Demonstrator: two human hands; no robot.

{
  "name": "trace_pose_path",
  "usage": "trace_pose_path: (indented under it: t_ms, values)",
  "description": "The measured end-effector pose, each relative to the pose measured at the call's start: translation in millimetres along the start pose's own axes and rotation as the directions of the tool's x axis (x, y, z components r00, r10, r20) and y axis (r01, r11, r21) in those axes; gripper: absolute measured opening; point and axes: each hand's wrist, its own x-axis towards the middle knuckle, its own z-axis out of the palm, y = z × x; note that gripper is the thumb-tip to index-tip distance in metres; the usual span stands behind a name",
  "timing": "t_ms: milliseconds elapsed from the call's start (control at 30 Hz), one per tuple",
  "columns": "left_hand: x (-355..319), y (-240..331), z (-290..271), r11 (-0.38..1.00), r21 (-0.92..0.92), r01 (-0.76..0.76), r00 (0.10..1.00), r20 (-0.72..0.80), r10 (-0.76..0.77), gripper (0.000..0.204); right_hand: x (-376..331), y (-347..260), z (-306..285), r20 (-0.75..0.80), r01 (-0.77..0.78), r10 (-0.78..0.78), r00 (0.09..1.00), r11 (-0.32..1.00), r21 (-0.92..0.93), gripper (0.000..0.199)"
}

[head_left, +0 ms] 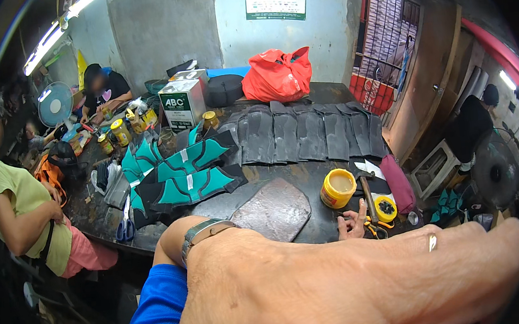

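Note:
My left hand [340, 277] looms very close across the lower part of the view, back upward, with a ring on one finger and a watch [207, 230] at the wrist. Its fingertips are hidden, so its grip does not show. Beyond it, part of my right hand [353, 224] shows over the dark table, one finger raised and the others loosely bent, with nothing visible in them. Right beside that hand lie an orange-handled tool [377, 231] and a hammer [367, 193]. Just behind stands an open yellow tub [338, 188] of tan paste. A brown, worn slab [273, 211] lies left of the tub.
Teal-and-black cut pieces [192, 185] spread over the left of the table, with blue-handled scissors [125, 225] near its edge. Dark grey pieces [311, 131] overlap in a row behind. A metal can [182, 104] and red bag [277, 76] stand farther back. A person [25, 214] stands at left.

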Motion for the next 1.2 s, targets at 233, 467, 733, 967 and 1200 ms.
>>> trace_pose_path:
  t_ms: [233, 467, 733, 967, 1200]
  values:
    - [-5.2, 12.0, -16.7, 0.999, 0.042, -0.003, 1.000, 0.001, 0.003, 0.084, 0.4, 0.7, -1.4, 0.012, 0.001, -0.001, 1.000, 1.000, 0.002, 0.087]
    - [-14.9, 27.7, -26.6, 0.995, 0.099, -0.031, 0.999, -0.028, 0.034, 0.083, -0.6, 14.8, 1.6, -0.026, -0.028, 0.027, 0.999, 0.999, -0.042, 0.090]
    - [-60.8, 52.2, -32.0, 0.970, 0.238, 0.042, 0.989, -0.146, -0.007, 0.082, 1.5, 10.1, -0.8, 0.037, 0.113, -0.111, 0.993, 0.992, -0.062, 0.085]
    - [-200.7, 34.5, -89.3, -0.010, 0.674, 0.738, 0.668, -0.733, -0.129, 0.041, 20.9, -35.0, -10.8, 0.055, -0.019, 0.011, 0.998, 0.990, 0.143, 0.060]
    - [-373.0, 22.1, -116.8, -0.735, 0.107, 0.669, 0.271, -0.956, 0.108, 0.070, 119.0, -58.2, -1.2, 0.368, 0.337, -0.120, 0.922, 0.718, -0.610, 0.047]
